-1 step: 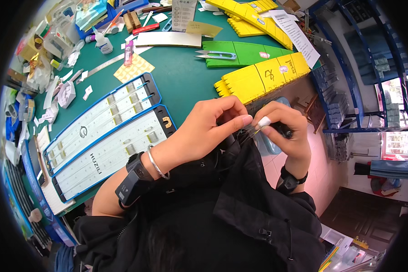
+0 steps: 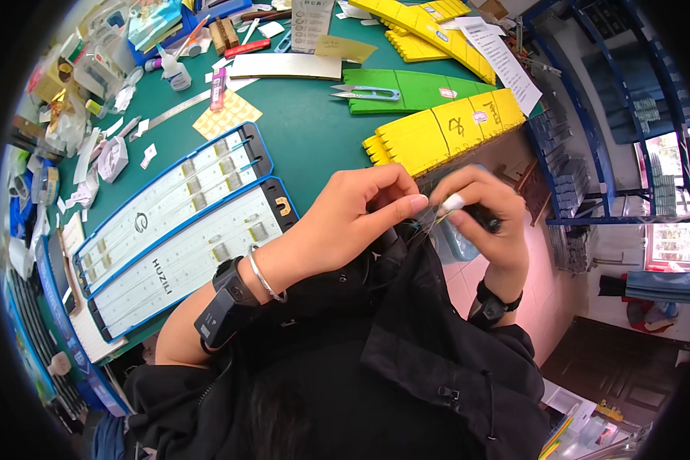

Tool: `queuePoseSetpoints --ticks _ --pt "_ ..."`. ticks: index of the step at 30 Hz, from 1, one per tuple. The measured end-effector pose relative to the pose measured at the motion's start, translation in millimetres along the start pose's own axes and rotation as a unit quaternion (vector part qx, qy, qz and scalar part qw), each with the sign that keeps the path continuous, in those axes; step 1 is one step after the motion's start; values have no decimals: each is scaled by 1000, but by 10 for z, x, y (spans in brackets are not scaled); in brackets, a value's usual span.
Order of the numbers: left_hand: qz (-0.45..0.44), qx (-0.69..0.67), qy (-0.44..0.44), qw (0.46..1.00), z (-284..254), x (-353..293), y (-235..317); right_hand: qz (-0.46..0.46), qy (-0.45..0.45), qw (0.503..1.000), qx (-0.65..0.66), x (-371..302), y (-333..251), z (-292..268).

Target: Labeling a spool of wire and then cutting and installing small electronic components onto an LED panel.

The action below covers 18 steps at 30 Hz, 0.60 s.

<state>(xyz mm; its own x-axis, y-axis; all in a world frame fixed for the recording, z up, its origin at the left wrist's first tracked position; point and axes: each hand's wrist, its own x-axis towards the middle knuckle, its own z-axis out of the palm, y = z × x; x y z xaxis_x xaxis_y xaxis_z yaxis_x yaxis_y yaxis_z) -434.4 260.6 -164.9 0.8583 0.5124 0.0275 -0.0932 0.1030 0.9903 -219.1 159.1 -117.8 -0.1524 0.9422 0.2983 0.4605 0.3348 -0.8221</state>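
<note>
Over my lap, in front of my dark clothing, both hands work close together on some fine line [image 2: 431,218]. My left hand [image 2: 368,203] pinches it between thumb and forefinger, the thumb pointing right. Just to the right, my right hand [image 2: 487,211] is closed on the thin strands with thumb and forefinger, and white tape wraps one fingertip. Strands fan out below the fingertips; a tiny yellowish bit shows among them, too small to name. Where each strand ends cannot be made out.
Left on the green table [image 2: 307,126] lies an open blue-edged case [image 2: 169,230] with wound lines. Beyond my hands are a notched yellow foam board [image 2: 445,134], a green board [image 2: 418,88] and thread snips [image 2: 368,93]. A pale blue container [image 2: 461,245] stands below my right hand.
My right hand has shifted slightly right, its thumb drawing away from the left thumb, so more of the fine strands show. The left hand stays nearly still.
</note>
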Motion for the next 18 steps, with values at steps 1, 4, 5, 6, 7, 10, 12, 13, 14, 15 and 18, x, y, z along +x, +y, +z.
queuePoseSetpoints --ticks 1,4,5,6,7,10,12,13,14,15,18 --pt "-12 12 -8 1000 -8 -3 -5 -2 19 1000 -11 -16 -4 -37" --pt "-72 55 -58 994 -65 -15 97 -4 94 995 -17 -57 -88 -192" --pt "-72 54 -57 994 -57 -13 89 -4 119 993 -13 -63 -140 -238" --pt "19 109 -20 994 -32 9 73 -13 135 991 -18 -94 -226 -303" --pt "110 162 17 981 -1 34 58 -21 151 988 -23 -118 -324 -347" --pt "234 195 12 952 108 104 64 -66 148 984 -77 -85 -571 -304" --pt "237 162 -76 955 180 122 75 -91 118 979 -139 -27 -732 -271" --pt "209 139 -133 959 190 120 139 -92 118 979 -139 -16 -763 -284" --pt "186 137 -144 962 194 114 127 -117 160 966 -164 -7 -784 -298" --pt "164 134 -159 964 196 118 97 -139 203 951 -190 -5 -795 -306" --pt "117 38 -96 988 158 29 134 -174 311 918 -173 -36 -773 -526"
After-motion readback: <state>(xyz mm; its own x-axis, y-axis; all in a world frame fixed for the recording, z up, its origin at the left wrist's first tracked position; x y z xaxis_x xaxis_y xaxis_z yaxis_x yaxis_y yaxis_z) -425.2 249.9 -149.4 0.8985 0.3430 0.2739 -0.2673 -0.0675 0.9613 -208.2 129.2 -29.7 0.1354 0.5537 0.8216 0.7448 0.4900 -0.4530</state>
